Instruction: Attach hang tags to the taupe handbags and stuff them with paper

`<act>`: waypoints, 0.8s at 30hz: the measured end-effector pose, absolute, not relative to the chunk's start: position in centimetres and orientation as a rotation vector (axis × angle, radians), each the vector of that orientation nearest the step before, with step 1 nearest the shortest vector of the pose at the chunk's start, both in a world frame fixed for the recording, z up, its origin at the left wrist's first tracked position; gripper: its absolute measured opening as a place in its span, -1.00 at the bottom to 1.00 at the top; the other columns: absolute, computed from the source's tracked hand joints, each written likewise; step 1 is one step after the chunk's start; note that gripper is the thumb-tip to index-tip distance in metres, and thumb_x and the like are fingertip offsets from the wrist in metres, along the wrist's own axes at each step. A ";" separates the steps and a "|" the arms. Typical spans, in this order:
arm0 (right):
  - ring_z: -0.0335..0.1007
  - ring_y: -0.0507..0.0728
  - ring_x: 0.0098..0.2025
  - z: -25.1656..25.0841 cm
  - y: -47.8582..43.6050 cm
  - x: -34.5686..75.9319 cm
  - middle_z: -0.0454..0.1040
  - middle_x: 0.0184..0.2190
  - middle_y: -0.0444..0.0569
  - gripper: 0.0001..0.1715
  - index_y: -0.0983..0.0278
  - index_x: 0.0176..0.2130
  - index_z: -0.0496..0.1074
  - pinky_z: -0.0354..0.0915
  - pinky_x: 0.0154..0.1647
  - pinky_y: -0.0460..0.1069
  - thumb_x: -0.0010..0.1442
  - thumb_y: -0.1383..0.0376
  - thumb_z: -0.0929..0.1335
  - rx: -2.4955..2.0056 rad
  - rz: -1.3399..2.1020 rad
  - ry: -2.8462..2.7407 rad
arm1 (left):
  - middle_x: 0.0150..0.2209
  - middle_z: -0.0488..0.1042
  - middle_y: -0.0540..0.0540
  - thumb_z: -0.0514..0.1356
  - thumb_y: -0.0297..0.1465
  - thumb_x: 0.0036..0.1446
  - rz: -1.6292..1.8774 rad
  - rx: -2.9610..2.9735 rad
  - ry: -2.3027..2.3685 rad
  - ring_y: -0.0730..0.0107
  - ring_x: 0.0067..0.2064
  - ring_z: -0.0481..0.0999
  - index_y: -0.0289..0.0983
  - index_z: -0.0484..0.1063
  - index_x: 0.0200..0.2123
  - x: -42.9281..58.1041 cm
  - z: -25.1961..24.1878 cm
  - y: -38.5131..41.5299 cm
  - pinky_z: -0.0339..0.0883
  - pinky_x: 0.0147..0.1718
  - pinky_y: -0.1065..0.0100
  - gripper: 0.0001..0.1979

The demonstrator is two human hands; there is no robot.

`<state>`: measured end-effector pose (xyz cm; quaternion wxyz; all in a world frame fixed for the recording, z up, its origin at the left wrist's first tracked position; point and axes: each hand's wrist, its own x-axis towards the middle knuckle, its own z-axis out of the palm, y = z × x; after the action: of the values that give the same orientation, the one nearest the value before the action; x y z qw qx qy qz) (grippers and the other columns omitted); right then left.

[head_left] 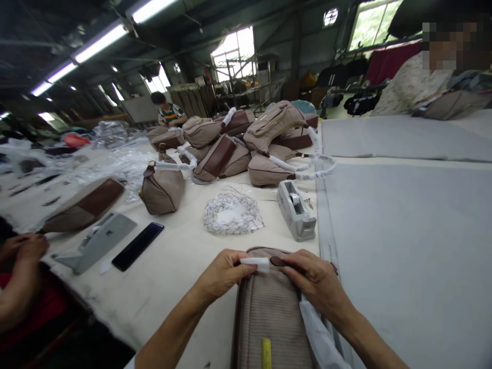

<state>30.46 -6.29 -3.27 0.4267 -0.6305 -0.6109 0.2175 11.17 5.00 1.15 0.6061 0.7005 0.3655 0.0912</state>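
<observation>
A taupe ribbed handbag point(273, 307) with dark brown edging lies on the table right in front of me. Near its far end, my left hand point(226, 271) pinches a small strip of white paper point(258, 263) between thumb and fingers. My right hand point(317, 279) grips a small dark brown tab point(277, 261) at the same end of the bag, just right of the strip. A yellow strip point(266, 353) shows lower on the bag. White wrapping point(319, 333) hangs along its right side, under my right forearm.
Ahead stand a tape dispenser point(296, 211) and a bundle of white strings point(232, 211). A pile of similar bags point(226, 159) lies behind them. To the left are a phone point(138, 246), another tape dispenser point(100, 241) and a co-worker's hands point(26, 251). Grey sheeting point(407, 246) covers the right side.
</observation>
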 end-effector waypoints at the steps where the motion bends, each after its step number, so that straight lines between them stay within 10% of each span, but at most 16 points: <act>1: 0.39 0.13 -0.24 -3.4 -6.3 30.5 0.47 -0.30 -0.04 -0.77 0.19 -0.16 0.49 0.31 -0.23 -0.01 0.18 0.28 0.30 -1.570 0.515 -1.543 | -0.66 0.20 0.09 0.18 -0.22 -0.02 0.200 1.621 0.863 0.57 -0.58 0.13 -0.32 0.30 -0.61 11.4 1.3 4.9 -0.03 -0.59 0.49 -0.70; 24: 0.37 0.09 -0.28 -3.9 -6.3 30.5 0.45 -0.34 -0.04 -0.80 0.25 -0.21 0.47 0.28 -0.25 -0.04 0.16 0.42 0.30 -1.486 0.414 -1.575 | -0.67 0.22 0.08 0.13 -0.30 -0.04 0.093 1.752 1.048 0.54 -0.60 0.16 -0.33 0.35 -0.59 13.3 2.8 3.9 0.00 -0.62 0.48 -0.78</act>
<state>30.55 -6.31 -3.85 0.4517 -0.6014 -0.6373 0.1676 13.33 3.91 2.75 0.5220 0.7313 0.4373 0.0389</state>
